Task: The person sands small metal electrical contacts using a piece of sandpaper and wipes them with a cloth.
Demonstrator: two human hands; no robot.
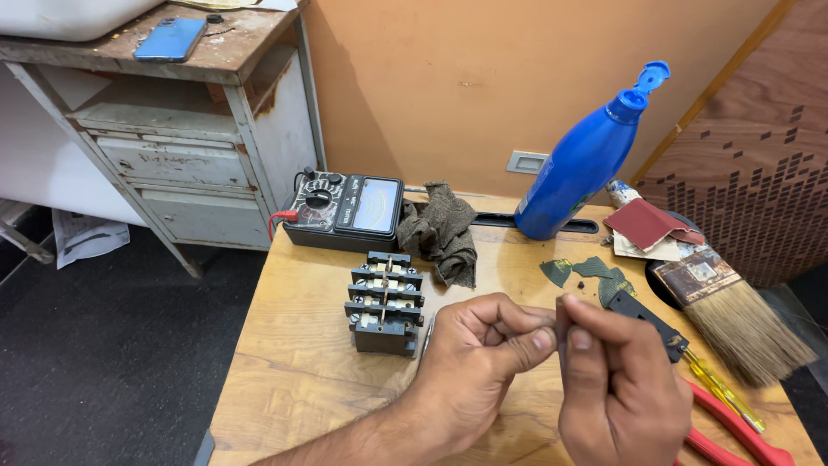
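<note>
Wooden table (302,362), left hand (483,345) and right hand (617,380) pinched together, item between fingertips hidden

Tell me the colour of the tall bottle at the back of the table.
Blue, cap included; the bottle shows in the head view.

Both hands meet, left hand (483,345) and right hand (617,380) curled, fingertips pinched together (thumbs forward)

We see a tall blue plastic bottle (580,168) with its flip cap open at the table's far edge, a black analog meter (345,210) with a pale rectangular dial window beside it, and a blue phone (170,40) face down on the metal cabinet (185,164).
</note>
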